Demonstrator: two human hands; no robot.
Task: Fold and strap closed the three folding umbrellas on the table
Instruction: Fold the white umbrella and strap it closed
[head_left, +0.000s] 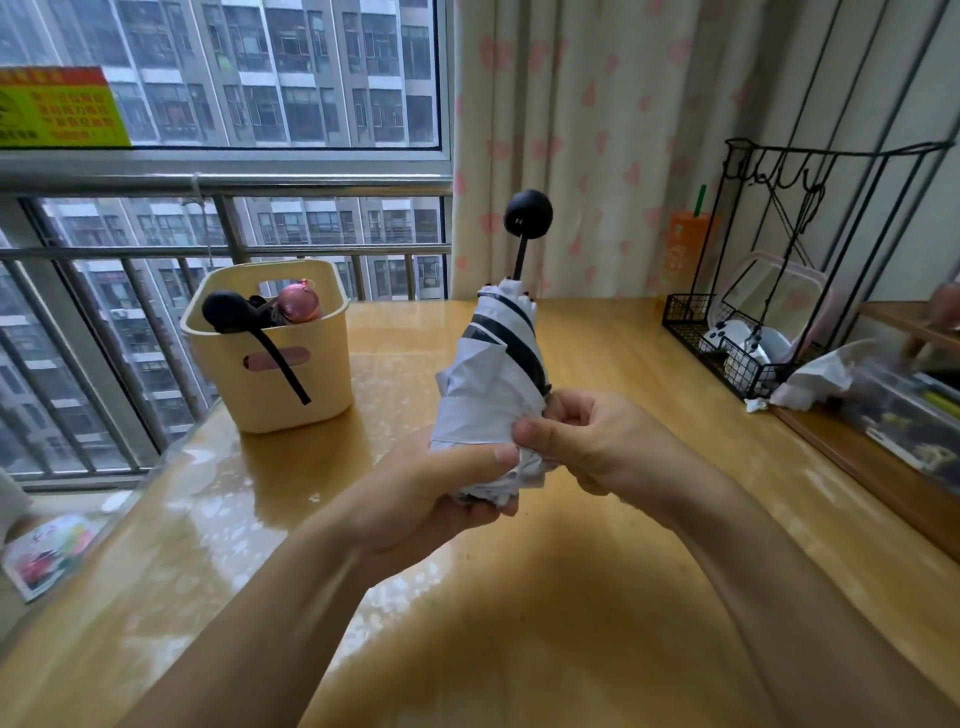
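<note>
White, black-striped umbrella; cream basket; pink-hearted curtain.

white striped umbrella | bunched, upright, black knob up | centre | black umbrella, pink umbrella | in basket, left

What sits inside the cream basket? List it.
In the basket, a black round handle and a pink round handle poke up; a black strap hangs over the front wall. The walls hide whatever lies lower.
</note>
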